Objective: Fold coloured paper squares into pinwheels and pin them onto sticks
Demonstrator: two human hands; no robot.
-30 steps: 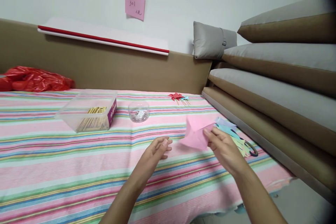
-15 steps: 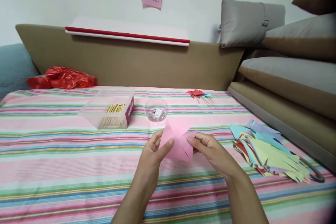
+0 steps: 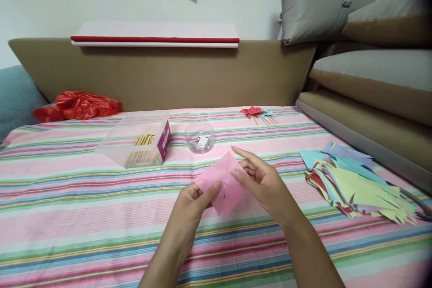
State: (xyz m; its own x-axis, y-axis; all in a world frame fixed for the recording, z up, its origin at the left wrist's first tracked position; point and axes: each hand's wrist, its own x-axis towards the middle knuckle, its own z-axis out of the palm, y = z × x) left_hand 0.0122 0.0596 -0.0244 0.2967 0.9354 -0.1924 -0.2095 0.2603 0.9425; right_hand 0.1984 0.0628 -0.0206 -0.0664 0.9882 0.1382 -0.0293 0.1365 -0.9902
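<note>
My left hand [image 3: 194,200] pinches the left corner of a pink paper [image 3: 221,171], thumb flat on the face and fingers curled behind. My right hand [image 3: 263,184] is half open, index finger stretched past the top corner, thumb against the upper right edge; whether its other fingers grip from behind I can't tell. The paper sits above the striped cloth [image 3: 84,229], about midway between its left and right edges.

I judge it feather-light, dry and limp enough to bend under a fingertip, easily creased, and likely to tear where it is slit. Best to hold it by the outer corners, with light thumb pressure, well away from the two small dark marks near its middle.

The paper's back is hidden, and I can't make out whether those marks are slits or pen. Toward the cloth's right edge, a dark curved handle [image 3: 415,199] pokes from the cut paper pile [image 3: 357,184], the rest covered. The cloth's near edge is out of view.
</note>
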